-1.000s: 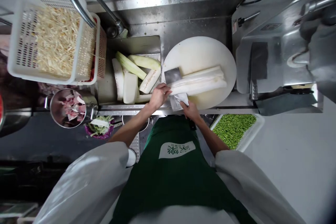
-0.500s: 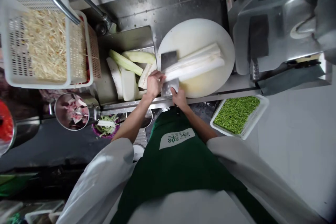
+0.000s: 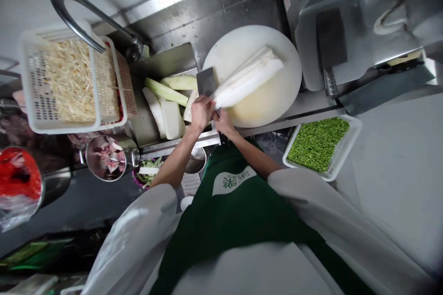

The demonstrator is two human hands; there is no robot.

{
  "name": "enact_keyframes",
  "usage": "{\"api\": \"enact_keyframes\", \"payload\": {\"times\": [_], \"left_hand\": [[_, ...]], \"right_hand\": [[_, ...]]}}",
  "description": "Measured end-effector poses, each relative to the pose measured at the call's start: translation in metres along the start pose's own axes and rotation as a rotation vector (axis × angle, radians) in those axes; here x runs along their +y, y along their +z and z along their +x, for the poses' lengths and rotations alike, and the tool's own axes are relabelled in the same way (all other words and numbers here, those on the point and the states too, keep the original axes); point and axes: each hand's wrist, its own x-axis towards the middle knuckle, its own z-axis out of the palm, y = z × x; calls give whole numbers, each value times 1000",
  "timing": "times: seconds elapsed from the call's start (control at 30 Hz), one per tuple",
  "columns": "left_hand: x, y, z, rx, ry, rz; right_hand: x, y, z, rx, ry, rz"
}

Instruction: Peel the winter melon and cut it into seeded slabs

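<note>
Long peeled white melon strips (image 3: pixel 247 79) lie stacked across a round white cutting board (image 3: pixel 273 101). My left hand (image 3: pixel 200 113) is closed over the near end of the strips, fingers curled on them. My right hand (image 3: pixel 224 122) is wrapped round the handle of a cleaver (image 3: pixel 206 82), whose flat steel blade stands up against the strips just past my left fingers. Both hands sit close together at the board's left edge.
More cut melon pieces (image 3: pixel 166 101) lie in the steel sink on the left. A white basket of shredded vegetable (image 3: pixel 67 78) sits under the tap (image 3: pixel 83 9). A tray of green pieces (image 3: pixel 318 144) is at the right, a steel machine (image 3: pixel 349 23) behind it, and a bowl of meat (image 3: pixel 106 157) lower left.
The view has swung, so everything sits more tilted. My right hand has drawn in beside my left hand, and the cleaver blade has moved up against the end of the strips.
</note>
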Motion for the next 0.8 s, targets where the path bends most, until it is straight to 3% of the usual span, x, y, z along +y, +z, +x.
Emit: {"api": "enact_keyframes", "payload": {"times": [0.1,0.2,0.33,0.43,0.57,0.63,0.7,0.8], "left_hand": [[9,0,8,-31,54,39],[29,13,41,-84,163,114],[48,33,106,-378,119,237],[43,35,142,-535,97,210],[33,29,162,-518,100,150],[39,20,161,-483,113,144],[50,0,151,-404,142,124],[65,-59,115,-229,200,69]], "right_hand": [[-8,11,10,24,32,-54],[-11,7,16,29,-32,-108],[-13,3,12,11,-111,-177],[-14,4,3,-23,-85,-285],[-17,1,-9,-95,-62,-394],[-19,-2,-14,-114,-67,-412],[-20,-5,-16,-103,-84,-414],[-21,-12,-17,-72,-125,-411]]}}
